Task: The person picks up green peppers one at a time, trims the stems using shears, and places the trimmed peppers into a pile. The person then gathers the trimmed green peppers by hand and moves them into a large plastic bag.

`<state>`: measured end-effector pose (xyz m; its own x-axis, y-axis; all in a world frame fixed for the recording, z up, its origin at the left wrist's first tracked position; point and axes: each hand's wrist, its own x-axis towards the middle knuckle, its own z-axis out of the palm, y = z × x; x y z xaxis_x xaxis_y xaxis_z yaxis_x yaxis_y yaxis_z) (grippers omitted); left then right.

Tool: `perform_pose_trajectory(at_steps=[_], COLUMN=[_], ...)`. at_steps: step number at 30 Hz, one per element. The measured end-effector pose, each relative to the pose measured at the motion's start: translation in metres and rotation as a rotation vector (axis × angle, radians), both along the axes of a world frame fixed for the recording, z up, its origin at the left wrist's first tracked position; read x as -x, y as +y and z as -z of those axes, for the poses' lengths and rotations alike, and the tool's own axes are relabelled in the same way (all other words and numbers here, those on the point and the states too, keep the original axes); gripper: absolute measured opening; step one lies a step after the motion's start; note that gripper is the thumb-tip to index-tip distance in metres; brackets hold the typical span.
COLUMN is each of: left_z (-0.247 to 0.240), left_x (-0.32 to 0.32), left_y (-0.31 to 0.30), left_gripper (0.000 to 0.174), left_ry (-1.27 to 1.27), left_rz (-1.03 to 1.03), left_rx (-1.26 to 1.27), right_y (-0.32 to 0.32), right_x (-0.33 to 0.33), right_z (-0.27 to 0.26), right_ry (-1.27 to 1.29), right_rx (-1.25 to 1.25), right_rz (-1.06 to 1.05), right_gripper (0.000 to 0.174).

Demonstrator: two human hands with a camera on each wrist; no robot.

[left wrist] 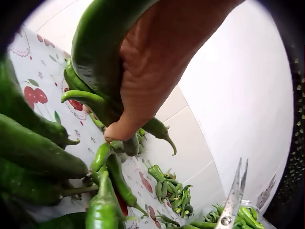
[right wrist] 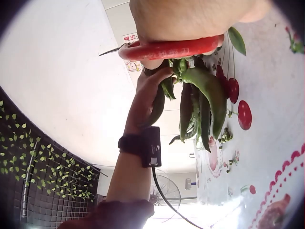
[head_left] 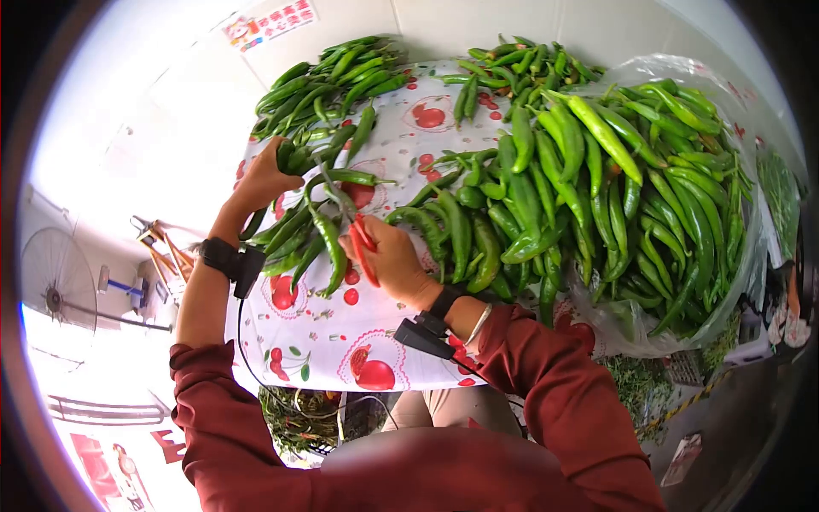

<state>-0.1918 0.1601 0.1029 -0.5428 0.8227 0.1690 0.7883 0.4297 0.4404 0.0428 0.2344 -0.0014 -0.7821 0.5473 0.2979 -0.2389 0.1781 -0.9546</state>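
Observation:
My left hand [head_left: 261,182] grips several green chili peppers [left wrist: 97,45] over the left part of the table. In the left wrist view, the thumb is bent against them, and their stems point past it. My right hand [head_left: 394,263] holds a pair of scissors [head_left: 362,243] by its red handles, with fingers through the loops. The metal blades reach toward the left hand; in the left wrist view the scissors [left wrist: 228,210] have their tips slightly apart. Between and below the hands lies a small pile of peppers [head_left: 294,235]. The right palm is hidden.
A large heap of green peppers [head_left: 529,192] spills from a clear plastic bag [head_left: 740,282] on the right. Two more piles lie at the back, one left [head_left: 341,77], one centre [head_left: 520,64]. The patterned tablecloth [head_left: 320,341] ends before my lap. A fan [head_left: 60,286] stands far left.

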Motion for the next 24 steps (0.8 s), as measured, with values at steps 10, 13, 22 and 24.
perform_pose_trajectory(at_steps=[10,13,22,24], left_z=[-0.004,-0.001,0.009,0.010], left_x=[-0.048,-0.040,-0.022,-0.020], left_y=[-0.060,-0.064,-0.059,-0.056], left_gripper=[0.075,0.081,0.091,0.099], left_ry=[-0.151,-0.152,-0.307,-0.223], left_rz=[-0.202,-0.115,-0.180,-0.213], left_rx=[0.102,0.148,0.149,0.127], right_y=[0.000,0.000,0.001,0.001], right_x=[-0.011,-0.013,-0.007,-0.004], right_z=[-0.022,-0.024,-0.011,-0.007], right_ry=[-0.005,0.010,-0.024,-0.024], right_rx=[0.027,0.057,0.003,0.028], right_rz=[-0.054,-0.056,-0.025,-0.029], right_gripper=[0.020,0.022,0.027,0.028])
